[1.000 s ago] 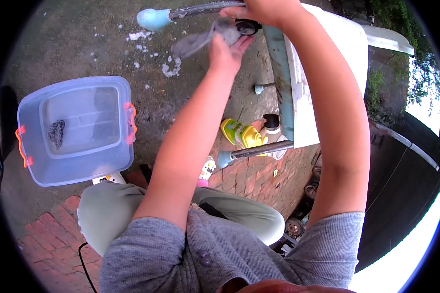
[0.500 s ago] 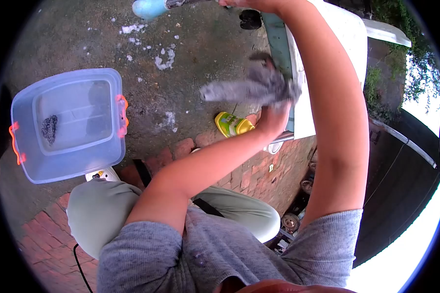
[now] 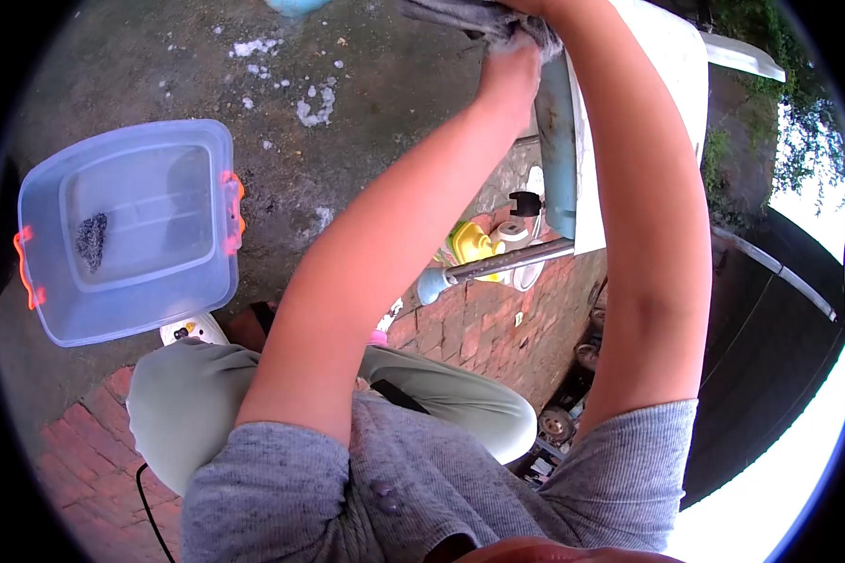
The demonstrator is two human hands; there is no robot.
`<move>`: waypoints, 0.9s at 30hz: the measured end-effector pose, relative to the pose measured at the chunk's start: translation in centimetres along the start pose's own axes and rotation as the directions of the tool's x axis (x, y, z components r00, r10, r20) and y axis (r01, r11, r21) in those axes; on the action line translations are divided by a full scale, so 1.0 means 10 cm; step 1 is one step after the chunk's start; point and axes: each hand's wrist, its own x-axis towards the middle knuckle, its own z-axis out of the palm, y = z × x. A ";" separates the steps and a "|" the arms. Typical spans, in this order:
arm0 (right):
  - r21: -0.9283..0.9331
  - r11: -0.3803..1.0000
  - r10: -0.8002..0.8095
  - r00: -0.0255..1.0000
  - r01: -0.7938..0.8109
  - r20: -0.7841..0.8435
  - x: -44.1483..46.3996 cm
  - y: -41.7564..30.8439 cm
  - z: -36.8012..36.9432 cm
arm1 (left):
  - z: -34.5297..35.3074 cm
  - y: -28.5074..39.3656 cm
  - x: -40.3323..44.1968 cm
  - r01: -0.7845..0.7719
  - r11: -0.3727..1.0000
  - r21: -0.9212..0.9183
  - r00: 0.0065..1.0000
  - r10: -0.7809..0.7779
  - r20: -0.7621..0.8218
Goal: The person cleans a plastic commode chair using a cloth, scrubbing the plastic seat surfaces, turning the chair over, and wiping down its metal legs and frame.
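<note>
Here's the tub (image 3: 155,293), see-through with orange handles, a dark clump (image 3: 92,241) lying inside! Foam (image 3: 315,108) spatters the ground (image 3: 376,103) up and right of the tub; well right of it, a yellow bottle (image 3: 474,246); below it, brick (image 3: 94,460); far right of it, greenery (image 3: 718,155).

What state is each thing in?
Gray cloth: bunched, partly out of frame.
Left hand: closed on the cloth.
Clear bin: resting on the ground; lid on or off, can't tell.
Dark wad: crumpled, within the bin's outline.
Foam: scattered in clumps on the ground.
Yellow bottle: apparently upright, partly hidden.
</note>
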 end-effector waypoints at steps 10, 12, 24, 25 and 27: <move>0.150 0.987 0.001 0.930 0.058 -0.367 -0.29 0.01 -0.08 | -0.03 -0.67 -0.22 -0.089 0.951 -0.296 0.995 0.101 0.026; 0.230 0.953 0.046 0.661 0.195 -0.749 -0.56 0.10 -0.07 | -0.01 -0.59 -0.23 -0.042 0.986 -0.163 0.999 0.046 0.019; 0.432 0.322 0.943 0.327 -0.843 -0.064 -2.33 1.17 0.91 | 0.21 -0.84 -0.14 -0.216 0.976 0.016 0.972 0.213 0.100; 0.404 0.293 0.955 0.282 -0.866 -0.089 -2.32 1.24 0.94 | 0.13 -0.96 -0.12 -0.240 0.960 0.143 0.960 0.214 0.179; 0.443 0.261 0.962 0.270 -0.858 -0.044 -2.32 1.33 0.92 | 0.10 -1.11 -0.26 -0.273 0.921 0.277 0.929 0.177 0.326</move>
